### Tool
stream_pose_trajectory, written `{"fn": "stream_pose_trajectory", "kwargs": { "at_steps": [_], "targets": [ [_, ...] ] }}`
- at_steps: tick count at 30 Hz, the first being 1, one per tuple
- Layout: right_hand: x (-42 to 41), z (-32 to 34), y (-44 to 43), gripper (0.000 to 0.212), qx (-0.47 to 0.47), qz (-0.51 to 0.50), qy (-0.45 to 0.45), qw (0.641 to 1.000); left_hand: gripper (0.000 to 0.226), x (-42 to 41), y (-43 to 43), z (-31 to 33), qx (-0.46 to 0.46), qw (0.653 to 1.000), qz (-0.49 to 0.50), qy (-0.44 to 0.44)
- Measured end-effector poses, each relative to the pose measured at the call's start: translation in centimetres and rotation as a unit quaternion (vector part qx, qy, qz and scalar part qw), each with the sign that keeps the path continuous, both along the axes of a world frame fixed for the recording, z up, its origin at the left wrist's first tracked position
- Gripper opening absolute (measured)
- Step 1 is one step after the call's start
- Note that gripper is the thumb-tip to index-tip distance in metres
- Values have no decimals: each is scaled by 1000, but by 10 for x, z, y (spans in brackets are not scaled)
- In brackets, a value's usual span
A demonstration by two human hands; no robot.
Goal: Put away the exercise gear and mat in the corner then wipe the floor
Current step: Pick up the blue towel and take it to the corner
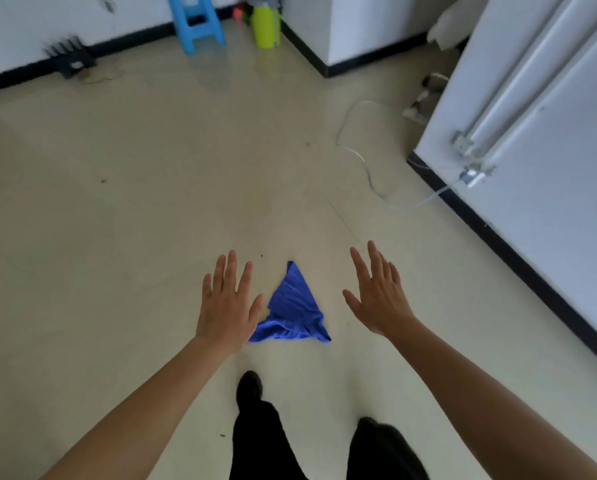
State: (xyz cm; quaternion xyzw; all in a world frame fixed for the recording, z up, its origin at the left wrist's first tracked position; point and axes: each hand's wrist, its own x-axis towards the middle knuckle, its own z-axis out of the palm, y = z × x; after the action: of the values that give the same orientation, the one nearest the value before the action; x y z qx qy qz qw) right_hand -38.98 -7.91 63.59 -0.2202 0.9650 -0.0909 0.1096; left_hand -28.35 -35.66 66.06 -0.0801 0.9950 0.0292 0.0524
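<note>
A crumpled blue cloth (293, 308) lies on the pale floor (151, 202) just ahead of my feet. My left hand (227, 303) hovers to its left, fingers spread, holding nothing; its thumb side overlaps the cloth's lower left corner in the view. My right hand (376, 294) hovers to the cloth's right, also spread and holding nothing. In the far corner stands a rolled lime-green mat (265, 26), upright, with small red and green gear (240, 13) beside it.
A blue plastic stool (200, 24) stands by the far wall, left of the mat. A dark spiky object (69, 57) sits at the left baseboard. A thin clear cable (363, 161) curls across the floor toward a white cabinet (539, 140) on the right. My black shoes (250, 388) are below.
</note>
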Motion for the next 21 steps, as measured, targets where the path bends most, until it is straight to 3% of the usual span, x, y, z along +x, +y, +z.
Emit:
{"fn": "stream_pose_trajectory", "kwargs": {
  "at_steps": [4, 9, 21],
  "targets": [
    [3, -40, -40, 84, 13, -90, -57, 994, 66, -50, -47, -50, 32, 997, -47, -58],
    [-3, -128, -80, 82, 17, -125, -112, 986, 60, -87, -69, -143, 98, 990, -67, -76],
    [0, -574, -100, 60, 87, -112, -244, 959, 39, -86, -42, -602, 152, 962, -139, -179]
  ]
}}
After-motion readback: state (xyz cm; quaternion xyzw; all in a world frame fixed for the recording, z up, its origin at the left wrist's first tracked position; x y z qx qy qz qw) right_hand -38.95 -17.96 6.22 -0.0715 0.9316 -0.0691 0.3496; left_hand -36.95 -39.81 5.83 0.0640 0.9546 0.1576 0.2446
